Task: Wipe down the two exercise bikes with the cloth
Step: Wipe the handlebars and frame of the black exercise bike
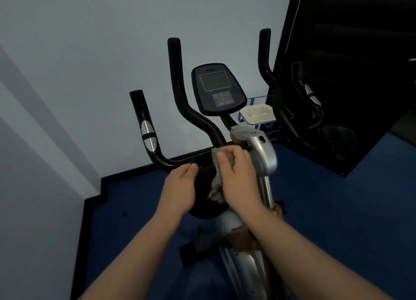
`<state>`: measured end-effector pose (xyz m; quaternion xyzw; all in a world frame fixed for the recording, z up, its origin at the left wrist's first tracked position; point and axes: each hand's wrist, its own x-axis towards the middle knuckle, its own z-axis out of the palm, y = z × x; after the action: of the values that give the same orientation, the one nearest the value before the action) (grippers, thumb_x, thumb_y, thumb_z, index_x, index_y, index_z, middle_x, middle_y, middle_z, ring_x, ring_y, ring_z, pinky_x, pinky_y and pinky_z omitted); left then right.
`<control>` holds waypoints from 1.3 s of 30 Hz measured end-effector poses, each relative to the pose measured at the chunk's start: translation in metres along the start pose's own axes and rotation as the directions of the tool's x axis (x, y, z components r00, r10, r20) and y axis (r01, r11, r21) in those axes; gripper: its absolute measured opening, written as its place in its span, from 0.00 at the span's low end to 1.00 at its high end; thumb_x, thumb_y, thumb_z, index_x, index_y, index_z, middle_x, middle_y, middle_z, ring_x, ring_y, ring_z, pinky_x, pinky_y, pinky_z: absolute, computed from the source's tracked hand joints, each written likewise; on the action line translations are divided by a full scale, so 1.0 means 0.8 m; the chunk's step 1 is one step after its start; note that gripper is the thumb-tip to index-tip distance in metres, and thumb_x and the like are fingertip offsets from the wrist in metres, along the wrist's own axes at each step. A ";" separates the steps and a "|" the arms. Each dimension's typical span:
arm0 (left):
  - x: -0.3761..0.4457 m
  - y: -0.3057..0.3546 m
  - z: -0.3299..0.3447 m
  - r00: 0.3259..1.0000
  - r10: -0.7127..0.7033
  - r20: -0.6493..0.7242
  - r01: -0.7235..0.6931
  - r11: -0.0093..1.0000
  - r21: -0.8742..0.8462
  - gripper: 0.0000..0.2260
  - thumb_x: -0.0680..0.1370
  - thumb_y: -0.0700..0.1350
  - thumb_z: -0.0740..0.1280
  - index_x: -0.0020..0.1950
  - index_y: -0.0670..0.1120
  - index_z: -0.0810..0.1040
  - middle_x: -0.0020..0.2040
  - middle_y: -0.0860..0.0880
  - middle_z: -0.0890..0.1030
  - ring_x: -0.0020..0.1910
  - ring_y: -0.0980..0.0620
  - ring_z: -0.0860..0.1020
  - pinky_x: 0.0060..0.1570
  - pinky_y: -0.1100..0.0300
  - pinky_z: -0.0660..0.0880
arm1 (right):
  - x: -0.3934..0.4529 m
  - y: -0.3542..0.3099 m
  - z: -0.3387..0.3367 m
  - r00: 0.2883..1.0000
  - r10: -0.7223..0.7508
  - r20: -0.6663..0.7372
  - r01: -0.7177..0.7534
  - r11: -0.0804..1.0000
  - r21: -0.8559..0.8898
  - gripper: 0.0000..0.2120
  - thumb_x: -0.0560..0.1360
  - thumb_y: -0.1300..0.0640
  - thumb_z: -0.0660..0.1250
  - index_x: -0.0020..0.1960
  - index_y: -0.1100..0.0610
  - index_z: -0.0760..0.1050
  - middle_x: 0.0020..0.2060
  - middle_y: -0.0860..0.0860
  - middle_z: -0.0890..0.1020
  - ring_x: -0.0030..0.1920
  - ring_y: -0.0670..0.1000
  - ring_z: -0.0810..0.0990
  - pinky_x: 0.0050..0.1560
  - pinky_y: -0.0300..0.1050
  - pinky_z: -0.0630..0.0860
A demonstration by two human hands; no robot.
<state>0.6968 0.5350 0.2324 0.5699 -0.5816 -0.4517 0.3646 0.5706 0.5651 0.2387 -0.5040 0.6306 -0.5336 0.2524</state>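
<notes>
Floor [337, 209]: blue, black border along the wall. On it, below me: bike [238, 243], its base bar [193, 248] on the floor left of the frame.

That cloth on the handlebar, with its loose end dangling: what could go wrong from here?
1. The right hand grips the cloth bunched on the handlebar, so it may wipe only a narrow strip.
2. The hanging tail could snag on the silver post right beside it.
3. The console lies further up, so it might get skipped.
</notes>
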 end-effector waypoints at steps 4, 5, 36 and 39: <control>-0.001 -0.001 0.000 0.999 -0.044 -0.001 0.044 0.997 -0.058 0.16 0.83 0.47 0.59 0.46 0.42 0.83 0.45 0.43 0.84 0.48 0.44 0.82 0.53 0.48 0.75 | -0.043 0.020 0.004 0.993 -0.008 -0.114 0.010 1.000 0.017 0.05 0.82 0.51 0.58 0.55 0.50 0.71 0.49 0.45 0.72 0.48 0.31 0.71 0.44 0.22 0.66; 0.000 0.000 -0.001 0.999 -0.045 -0.001 0.045 0.997 -0.068 0.16 0.83 0.47 0.59 0.46 0.41 0.83 0.45 0.42 0.84 0.48 0.43 0.82 0.53 0.48 0.75 | -0.040 0.021 0.002 0.994 -0.009 -0.106 0.009 1.000 -0.005 0.05 0.82 0.51 0.57 0.54 0.50 0.71 0.49 0.45 0.72 0.48 0.32 0.71 0.43 0.23 0.67; -0.004 -0.006 0.002 0.998 0.012 -0.065 -0.019 0.995 -0.098 0.17 0.82 0.44 0.59 0.41 0.35 0.78 0.42 0.37 0.81 0.40 0.45 0.78 0.44 0.49 0.73 | -0.031 0.025 -0.007 1.000 0.025 0.006 -0.025 0.999 -0.030 0.07 0.81 0.50 0.58 0.54 0.51 0.73 0.49 0.47 0.75 0.48 0.39 0.75 0.45 0.30 0.69; -0.004 -0.005 0.003 0.997 -0.002 -0.080 -0.008 0.992 -0.128 0.16 0.82 0.44 0.60 0.43 0.35 0.79 0.44 0.37 0.82 0.44 0.42 0.79 0.51 0.43 0.74 | -0.013 0.014 -0.007 0.999 0.037 -0.004 -0.037 0.999 -0.029 0.07 0.82 0.51 0.59 0.52 0.51 0.74 0.48 0.46 0.75 0.47 0.35 0.74 0.43 0.25 0.68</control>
<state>0.6959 0.5387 0.2279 0.5622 -0.5370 -0.4644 0.4242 0.5651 0.5760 0.2279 -0.4948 0.6480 -0.5204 0.2537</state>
